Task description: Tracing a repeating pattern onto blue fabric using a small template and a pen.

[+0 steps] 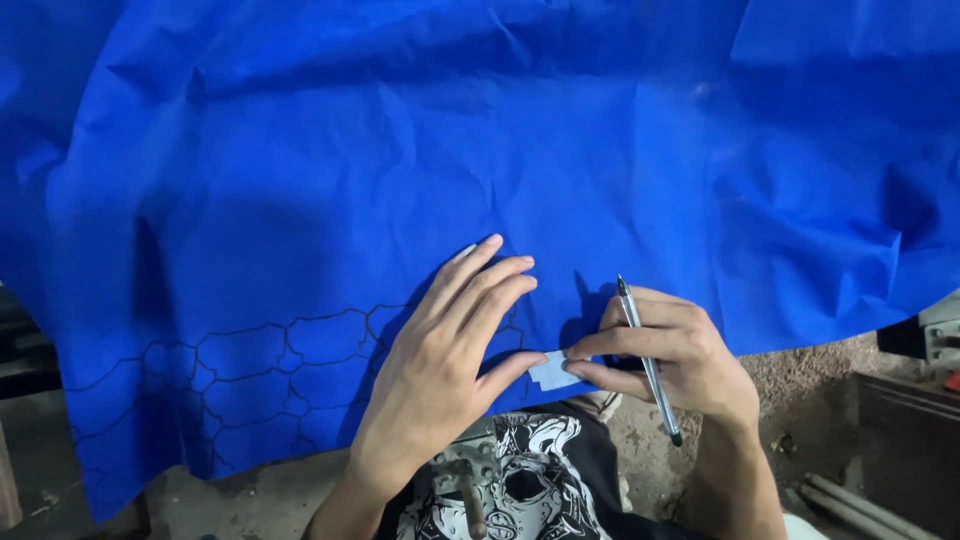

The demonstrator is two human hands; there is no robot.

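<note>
A large crumpled blue sheet [480, 150] covers most of the view, with a black outline pattern of many-sided cells [250, 375] drawn near its lower left edge. My left hand [445, 345] lies flat on the sheet, fingers spread and pointing up-right, thumb touching a small pale blue cut-out piece [552, 373]. My right hand [665, 355] pinches that same piece between thumb and forefinger and also grips a pen [645, 355], which runs between the fingers with its tip pointing up.
Below the sheet's edge I see my black shirt with a white skull print [530, 480], a dirt floor [800, 375] at right, a dark box [910, 440] and pale pipes [860, 505] at the lower right.
</note>
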